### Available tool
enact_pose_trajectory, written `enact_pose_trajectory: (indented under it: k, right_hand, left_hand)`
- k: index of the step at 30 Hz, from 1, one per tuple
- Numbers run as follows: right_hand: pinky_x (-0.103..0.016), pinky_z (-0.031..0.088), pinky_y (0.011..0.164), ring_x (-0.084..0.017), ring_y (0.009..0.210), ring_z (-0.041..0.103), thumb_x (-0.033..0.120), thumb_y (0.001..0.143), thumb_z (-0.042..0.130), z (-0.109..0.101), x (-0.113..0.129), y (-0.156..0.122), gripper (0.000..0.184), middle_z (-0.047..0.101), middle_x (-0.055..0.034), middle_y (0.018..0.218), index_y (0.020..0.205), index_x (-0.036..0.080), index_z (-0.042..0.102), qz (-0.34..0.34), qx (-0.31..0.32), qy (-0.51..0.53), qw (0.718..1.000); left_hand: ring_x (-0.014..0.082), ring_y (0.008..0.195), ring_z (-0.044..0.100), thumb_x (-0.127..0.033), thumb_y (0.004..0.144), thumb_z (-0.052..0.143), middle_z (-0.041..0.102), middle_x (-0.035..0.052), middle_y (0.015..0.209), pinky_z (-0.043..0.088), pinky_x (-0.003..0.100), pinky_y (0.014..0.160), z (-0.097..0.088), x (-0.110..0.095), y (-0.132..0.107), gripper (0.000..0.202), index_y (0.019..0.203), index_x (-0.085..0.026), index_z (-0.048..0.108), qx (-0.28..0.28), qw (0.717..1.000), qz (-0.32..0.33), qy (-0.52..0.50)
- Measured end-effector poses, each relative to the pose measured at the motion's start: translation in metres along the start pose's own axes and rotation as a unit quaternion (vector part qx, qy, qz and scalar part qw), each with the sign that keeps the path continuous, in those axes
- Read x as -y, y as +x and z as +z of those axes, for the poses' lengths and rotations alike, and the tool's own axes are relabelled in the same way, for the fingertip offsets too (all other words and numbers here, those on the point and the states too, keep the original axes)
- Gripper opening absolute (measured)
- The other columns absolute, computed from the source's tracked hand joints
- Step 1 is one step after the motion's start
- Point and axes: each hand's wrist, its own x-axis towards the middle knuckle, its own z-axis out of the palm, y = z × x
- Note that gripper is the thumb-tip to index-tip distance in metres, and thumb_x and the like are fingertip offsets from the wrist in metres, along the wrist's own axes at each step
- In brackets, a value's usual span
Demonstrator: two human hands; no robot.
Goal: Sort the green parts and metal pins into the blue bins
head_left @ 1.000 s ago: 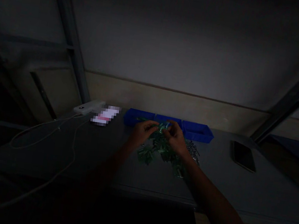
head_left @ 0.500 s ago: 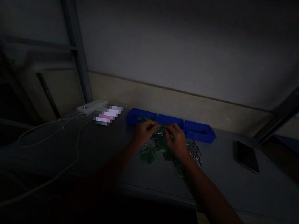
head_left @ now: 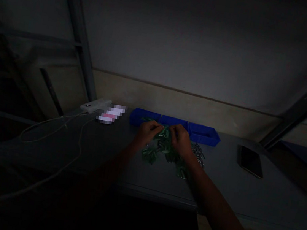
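The left grip [head_left: 146, 133] and right grip [head_left: 181, 139], fingers nearly closed, pinch a green packet [head_left: 164, 132] between them; other green packets [head_left: 149, 155] lie beneath on the desk [head_left: 224, 183], blue bins [head_left: 204, 134] just beyond.

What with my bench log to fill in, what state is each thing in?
Left hand: closed on green plastic
Right hand: closed on the same plastic
Green plastic: crumpled, held between both hands
Plastic pile: strewn on the table
Metal pieces: loose, heaped
Blue bins: open-topped, three in a row
Bright screen: lit, pixelated
White box: lying near the screen
Dark phone: lying flat, unlit
White cable: loosely curved
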Motion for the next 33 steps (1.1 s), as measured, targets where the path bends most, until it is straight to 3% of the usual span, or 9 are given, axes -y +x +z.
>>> enact_pose_trajectory:
  k: [5,9,12,15,19,21,25,30,33]
  right_hand:
    - [-0.026,0.040,0.066,-0.014,0.071,0.053,0.038,0.077,0.052,0.002,-0.003,0.000,0.020,0.058,-0.0014,0.076,0.077,0.018,0.056,0.089,0.020,0.236,0.967]
    - [-0.024,0.037,0.058,-0.011,0.061,0.048,0.040,0.069,0.059,0.004,0.000,-0.001,0.022,0.052,0.0027,0.065,0.072,0.019,0.051,0.142,0.005,0.343,0.929]
    - [-0.023,0.035,0.052,-0.010,0.053,0.043,0.036,0.063,0.062,0.009,0.001,-0.002,0.028,0.046,0.0067,0.059,0.081,0.022,0.047,0.172,-0.029,0.388,0.905]
    - [-0.023,0.034,0.050,-0.010,0.052,0.042,0.034,0.059,0.064,0.011,0.003,-0.002,0.036,0.044,0.0078,0.058,0.089,0.022,0.046,0.207,-0.039,0.398,0.893]
    - [-0.023,0.031,0.050,-0.009,0.051,0.039,0.038,0.061,0.062,0.008,0.003,-0.002,0.024,0.042,0.0060,0.055,0.063,0.019,0.048,0.211,-0.009,0.340,0.916]
    - [-0.023,0.031,0.052,-0.009,0.052,0.040,0.038,0.062,0.061,0.005,0.002,-0.001,0.024,0.043,0.0048,0.054,0.058,0.018,0.048,0.194,-0.022,0.300,0.934]
    - [-0.023,0.030,0.049,-0.010,0.049,0.041,0.041,0.066,0.059,0.004,0.003,-0.002,0.024,0.046,0.0046,0.051,0.062,0.018,0.053,0.190,-0.051,0.259,0.946]
    - [-0.024,0.038,0.046,-0.012,0.044,0.050,0.047,0.065,0.061,0.004,0.007,-0.002,0.029,0.056,0.0025,0.052,0.073,0.019,0.054,0.251,-0.022,0.345,0.904]
    - [-0.028,0.045,0.056,-0.015,0.053,0.057,0.048,0.066,0.061,0.002,0.010,-0.002,0.030,0.060,-0.0003,0.059,0.070,0.019,0.055,0.246,-0.023,0.409,0.878]
  left_hand:
    - [0.0099,0.057,0.052,-0.036,0.064,0.066,0.056,-0.0033,0.058,0.037,0.021,0.054,-0.002,0.009,0.002,0.023,0.064,-0.016,0.055,-0.017,0.999,-0.021,-0.039]
    - [0.0102,0.062,0.054,-0.030,0.063,0.066,0.059,-0.0023,0.064,0.039,0.021,0.059,-0.001,0.010,0.001,0.019,0.070,-0.016,0.057,0.042,0.992,-0.037,-0.114]
    - [0.0110,0.065,0.056,-0.024,0.060,0.067,0.061,-0.0022,0.068,0.041,0.022,0.062,0.001,0.007,0.000,0.019,0.075,-0.016,0.057,0.057,0.985,-0.044,-0.154]
    - [0.0128,0.071,0.059,-0.020,0.059,0.068,0.062,-0.0019,0.073,0.043,0.022,0.064,0.000,0.005,0.000,0.034,0.091,-0.018,0.057,0.050,0.982,-0.051,-0.172]
    - [0.0141,0.072,0.060,-0.019,0.064,0.065,0.064,-0.0002,0.076,0.044,0.025,0.067,-0.005,0.009,0.001,0.054,0.115,-0.021,0.050,0.053,0.983,-0.057,-0.167]
    - [0.0154,0.076,0.061,-0.020,0.066,0.063,0.065,0.0022,0.080,0.045,0.026,0.070,-0.006,0.012,0.002,0.046,0.112,-0.019,0.054,0.054,0.988,-0.050,-0.138]
    - [0.0166,0.077,0.061,-0.021,0.067,0.060,0.065,0.0042,0.078,0.045,0.027,0.070,-0.004,0.012,0.004,0.016,0.082,-0.016,0.061,0.051,0.997,-0.025,-0.045]
    - [0.0121,0.057,0.053,-0.024,0.065,0.063,0.055,-0.0028,0.056,0.040,0.023,0.058,-0.004,0.004,-0.001,0.009,0.062,-0.018,0.057,0.006,0.991,0.039,0.124]
    - [0.0107,0.048,0.047,-0.028,0.065,0.063,0.048,-0.0052,0.047,0.036,0.022,0.051,-0.005,0.003,-0.001,0.010,0.067,-0.019,0.061,-0.005,0.991,0.023,0.132]
